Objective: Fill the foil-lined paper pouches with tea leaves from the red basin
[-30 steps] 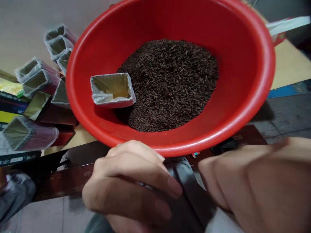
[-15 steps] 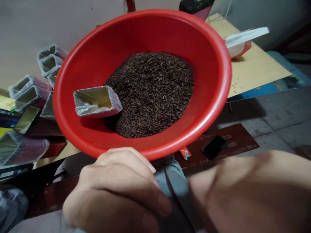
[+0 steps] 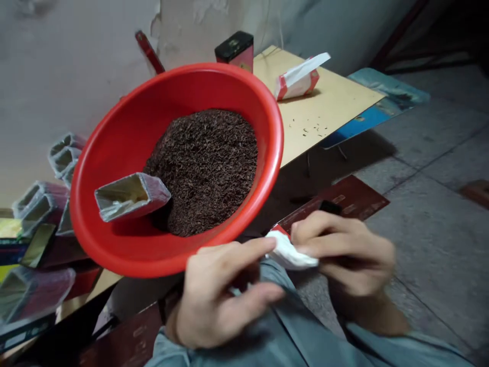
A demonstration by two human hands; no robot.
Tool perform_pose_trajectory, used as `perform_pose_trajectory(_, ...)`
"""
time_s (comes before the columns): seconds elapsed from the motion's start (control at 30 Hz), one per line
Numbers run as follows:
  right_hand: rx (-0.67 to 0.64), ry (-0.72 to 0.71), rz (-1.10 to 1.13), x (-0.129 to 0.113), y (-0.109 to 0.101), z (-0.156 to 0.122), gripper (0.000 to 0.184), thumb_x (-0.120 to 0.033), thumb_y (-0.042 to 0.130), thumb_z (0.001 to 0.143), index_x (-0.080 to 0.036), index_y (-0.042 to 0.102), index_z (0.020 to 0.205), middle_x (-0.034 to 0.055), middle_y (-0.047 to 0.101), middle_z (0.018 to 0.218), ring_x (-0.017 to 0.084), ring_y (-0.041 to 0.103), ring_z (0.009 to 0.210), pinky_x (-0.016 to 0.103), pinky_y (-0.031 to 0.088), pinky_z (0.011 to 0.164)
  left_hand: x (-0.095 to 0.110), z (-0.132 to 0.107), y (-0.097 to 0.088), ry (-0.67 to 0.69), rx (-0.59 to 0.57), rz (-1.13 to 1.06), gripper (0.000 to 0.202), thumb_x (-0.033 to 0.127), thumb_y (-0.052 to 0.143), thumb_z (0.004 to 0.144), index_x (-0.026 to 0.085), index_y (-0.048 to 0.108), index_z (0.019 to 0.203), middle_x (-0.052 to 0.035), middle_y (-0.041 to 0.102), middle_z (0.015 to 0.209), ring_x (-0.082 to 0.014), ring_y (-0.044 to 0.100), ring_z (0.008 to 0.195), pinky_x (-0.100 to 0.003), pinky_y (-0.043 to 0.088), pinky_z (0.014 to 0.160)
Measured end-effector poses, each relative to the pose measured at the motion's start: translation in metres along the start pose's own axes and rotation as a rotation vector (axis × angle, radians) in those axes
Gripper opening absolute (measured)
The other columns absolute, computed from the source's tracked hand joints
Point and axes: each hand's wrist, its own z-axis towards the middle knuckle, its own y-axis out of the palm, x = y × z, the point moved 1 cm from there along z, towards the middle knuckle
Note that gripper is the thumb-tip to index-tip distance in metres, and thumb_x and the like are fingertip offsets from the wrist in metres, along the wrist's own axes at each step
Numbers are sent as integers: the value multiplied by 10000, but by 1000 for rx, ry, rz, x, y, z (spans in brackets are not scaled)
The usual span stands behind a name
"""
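A crumpled white tissue [image 3: 290,254] is between my hands, in front of the red basin. My right hand [image 3: 351,255] pinches its right side between thumb and fingers. The outstretched index finger of my left hand [image 3: 225,295] touches the tissue's left end, and its thumb stands apart below. Dark loose dried leaves, looking like tea [image 3: 210,168], form a heap in the large red basin [image 3: 114,122]. Lying tilted on the heap's left edge is a rectangular open-topped box wrapped in clear plastic [image 3: 132,196].
Several similar open boxes [image 3: 42,209] stand left of the basin. On the tan tabletop [image 3: 305,122] are a tissue pack [image 3: 300,79], a black-lidded tin [image 3: 235,51] and scattered leaf bits. Below, a dark red bench [image 3: 355,196] carries a black object [image 3: 330,207].
My hands have come forward and closer together, and the white tissue now shows between them. The view has shifted, so the basin appears lower, farther left and smaller.
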Motion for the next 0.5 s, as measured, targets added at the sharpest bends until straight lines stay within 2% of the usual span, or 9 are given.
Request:
perform_pose_trajectory(0.07, 17, -84, -104, 2, -10, -13, 357, -91, 662, 936, -277, 752, 1226, 54, 738, 899, 160, 716, 740, 261, 598, 632, -5, 2, 18, -34, -194, 85, 538, 324, 793, 918, 150, 628, 1400, -26, 734, 860, -93, 646, 668, -173, 531, 627)
perform_pose_trajectory(0.13, 38, -93, -191, 3, -19, -30, 386, -49, 657, 915, -265, 751, 1222, 57, 740, 921, 168, 728, 788, 267, 619, 678, -12, 6, 35, -60, -272, 107, 386, 271, 767, 936, 164, 683, 1298, -52, 763, 990, -113, 709, 827, -178, 566, 755)
perform_pose_trajectory(0.23, 133, -27, -247, 4, -28, -53, 318, -38, 686, 883, -266, 769, 1090, 60, 720, 1002, 174, 725, 888, 279, 631, 752, -26, 14, 58, -70, -264, 47, 118, 190, 721, 962, 177, 729, 1080, -54, 765, 1055, -129, 729, 959, -206, 576, 873)
perform_pose_trajectory(0.33, 256, 114, -293, 5, -31, -67, 180, -90, 715, 880, -253, 758, 945, 96, 670, 1282, 214, 696, 1102, 334, 628, 883, -39, 19, 75, -39, -303, 30, 103, 220, 754, 939, 176, 727, 1029, -82, 735, 1145, -159, 724, 1019, -252, 586, 902)
perform_pose_trajectory(0.4, 279, 197, -275, 7, -29, -72, 95, -142, 704, 907, -230, 739, 896, 115, 639, 1393, 243, 679, 1184, 377, 613, 953, -47, 18, 81, -16, -323, 46, 98, 243, 761, 935, 175, 726, 998, -81, 734, 1118, -163, 725, 996, -258, 589, 877)
perform_pose_trajectory(0.43, 292, 228, -248, 9, -27, -74, 74, -166, 698, 919, -223, 730, 884, 119, 675, 1345, 243, 696, 1154, 377, 614, 945, -51, 17, 83, -32, -309, 51, 102, 254, 763, 935, 178, 720, 986, -69, 742, 1063, -154, 729, 945, -243, 590, 832)
perform_pose_trajectory(0.5, 373, 306, -173, 14, -22, -77, 25, -208, 716, 917, -227, 726, 928, 93, 757, 1113, 215, 743, 985, 332, 635, 840, -58, 15, 85, -134, -246, 37, 191, 283, 781, 920, 192, 700, 1068, -39, 757, 953, -138, 731, 835, -210, 575, 717)
